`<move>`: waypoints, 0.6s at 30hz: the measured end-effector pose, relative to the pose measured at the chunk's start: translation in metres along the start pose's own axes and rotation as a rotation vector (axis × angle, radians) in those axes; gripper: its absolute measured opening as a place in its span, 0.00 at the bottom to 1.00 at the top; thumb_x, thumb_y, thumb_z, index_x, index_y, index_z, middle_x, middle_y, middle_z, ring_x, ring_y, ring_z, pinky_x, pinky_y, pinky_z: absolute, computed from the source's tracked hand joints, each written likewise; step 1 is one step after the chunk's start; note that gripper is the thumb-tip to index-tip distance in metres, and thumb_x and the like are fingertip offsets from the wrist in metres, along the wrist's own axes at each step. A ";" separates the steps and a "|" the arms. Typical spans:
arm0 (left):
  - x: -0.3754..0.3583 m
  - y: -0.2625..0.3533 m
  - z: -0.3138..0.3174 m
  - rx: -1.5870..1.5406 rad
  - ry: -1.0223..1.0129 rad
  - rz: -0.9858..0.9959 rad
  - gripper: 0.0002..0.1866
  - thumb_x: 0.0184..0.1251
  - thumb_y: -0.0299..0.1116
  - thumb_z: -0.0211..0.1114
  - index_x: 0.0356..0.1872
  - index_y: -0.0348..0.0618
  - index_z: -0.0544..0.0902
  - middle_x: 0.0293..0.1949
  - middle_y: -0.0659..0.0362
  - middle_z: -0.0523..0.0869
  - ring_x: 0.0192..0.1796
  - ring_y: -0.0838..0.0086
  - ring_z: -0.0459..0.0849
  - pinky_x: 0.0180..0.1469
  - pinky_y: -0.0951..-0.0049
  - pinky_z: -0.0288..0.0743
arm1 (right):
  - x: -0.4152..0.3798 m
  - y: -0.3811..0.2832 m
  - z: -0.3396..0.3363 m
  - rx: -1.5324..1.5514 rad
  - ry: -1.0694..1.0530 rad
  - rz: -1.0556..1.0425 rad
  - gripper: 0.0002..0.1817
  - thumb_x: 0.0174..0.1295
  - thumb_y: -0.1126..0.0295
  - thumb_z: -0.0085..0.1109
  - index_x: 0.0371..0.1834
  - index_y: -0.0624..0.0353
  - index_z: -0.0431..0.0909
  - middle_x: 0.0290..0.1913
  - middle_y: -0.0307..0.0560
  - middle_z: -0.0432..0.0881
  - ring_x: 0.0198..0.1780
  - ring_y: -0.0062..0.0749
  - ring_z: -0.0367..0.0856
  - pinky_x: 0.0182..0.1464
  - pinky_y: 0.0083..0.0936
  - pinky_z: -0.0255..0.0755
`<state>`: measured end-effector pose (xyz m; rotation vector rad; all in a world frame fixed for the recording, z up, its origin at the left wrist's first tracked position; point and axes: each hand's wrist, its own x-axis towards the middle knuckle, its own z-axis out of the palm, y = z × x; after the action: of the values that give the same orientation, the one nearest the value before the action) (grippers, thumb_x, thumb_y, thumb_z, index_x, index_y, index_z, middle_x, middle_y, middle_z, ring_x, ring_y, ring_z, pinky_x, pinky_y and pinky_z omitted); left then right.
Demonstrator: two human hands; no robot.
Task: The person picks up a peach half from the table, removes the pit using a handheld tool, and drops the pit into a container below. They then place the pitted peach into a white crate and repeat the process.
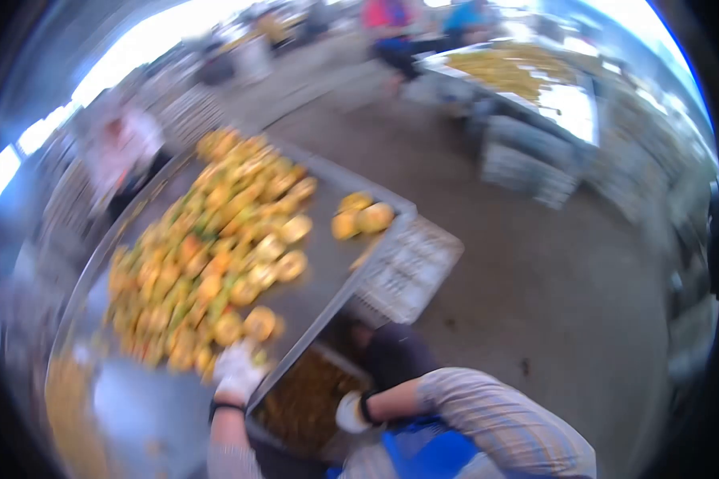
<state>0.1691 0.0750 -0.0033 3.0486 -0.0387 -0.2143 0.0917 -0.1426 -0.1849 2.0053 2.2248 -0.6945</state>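
Head view: at the table [325, 255], the left hand [238, 373] would best draw fruit [212, 254] singly from the near margin, gripping lightly to avoid bruising. Fruit lies on the table just beyond the left hand, the right hand [351, 413] being past the table's edge near the bin [302, 399]; the hands are apart, and their grip cannot be told.

Left hand [240, 370]: white-gloved, extended forward; grip obscured by blur.
Left wrist [231, 395]: black band [226, 408] fitted, forearm [228, 432] partly bare.
Right hand [348, 413]: white-gloved, held low; grip undetermined.
Right wrist [375, 406]: second black band [366, 408] fitted.
Right arm [399, 399]: angled inward, striped sleeve [499, 415].
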 end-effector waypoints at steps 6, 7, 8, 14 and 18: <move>0.025 -0.035 0.034 0.171 0.065 0.227 0.23 0.76 0.54 0.54 0.53 0.45 0.81 0.37 0.56 0.87 0.40 0.61 0.87 0.38 0.69 0.82 | -0.015 0.005 -0.029 -0.006 0.137 0.300 0.08 0.49 0.67 0.66 0.31 0.48 0.92 0.38 0.44 0.91 0.40 0.37 0.90 0.33 0.42 0.84; 0.022 -0.049 0.041 0.179 0.071 0.239 0.23 0.76 0.54 0.54 0.53 0.45 0.81 0.37 0.56 0.87 0.40 0.61 0.87 0.38 0.69 0.82 | -0.007 0.005 -0.026 0.016 0.158 0.317 0.08 0.49 0.66 0.66 0.32 0.48 0.92 0.38 0.44 0.91 0.40 0.37 0.90 0.33 0.42 0.84; 0.019 -0.056 0.040 0.115 0.189 0.249 0.24 0.76 0.55 0.53 0.54 0.44 0.81 0.38 0.54 0.87 0.39 0.61 0.86 0.36 0.69 0.82 | 0.002 0.008 -0.023 0.035 0.177 0.330 0.08 0.49 0.66 0.66 0.32 0.47 0.92 0.37 0.44 0.91 0.40 0.38 0.90 0.32 0.42 0.84; -0.028 -0.047 0.006 -1.081 0.304 -0.152 0.26 0.75 0.55 0.53 0.55 0.43 0.80 0.39 0.54 0.88 0.35 0.63 0.86 0.31 0.69 0.81 | -0.063 -0.029 -0.112 0.292 0.627 0.394 0.12 0.49 0.58 0.68 0.36 0.45 0.85 0.30 0.46 0.86 0.33 0.47 0.86 0.32 0.44 0.78; -0.098 -0.031 -0.008 -2.082 0.251 -0.017 0.26 0.75 0.56 0.53 0.56 0.43 0.79 0.39 0.54 0.88 0.34 0.64 0.85 0.29 0.70 0.80 | -0.087 -0.056 -0.143 0.586 1.036 0.234 0.15 0.58 0.55 0.63 0.44 0.50 0.81 0.29 0.53 0.84 0.33 0.52 0.85 0.36 0.47 0.77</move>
<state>0.0739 0.1097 0.0156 0.9746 0.1362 0.1193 0.0865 -0.1733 -0.0115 3.4645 2.2484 -0.2997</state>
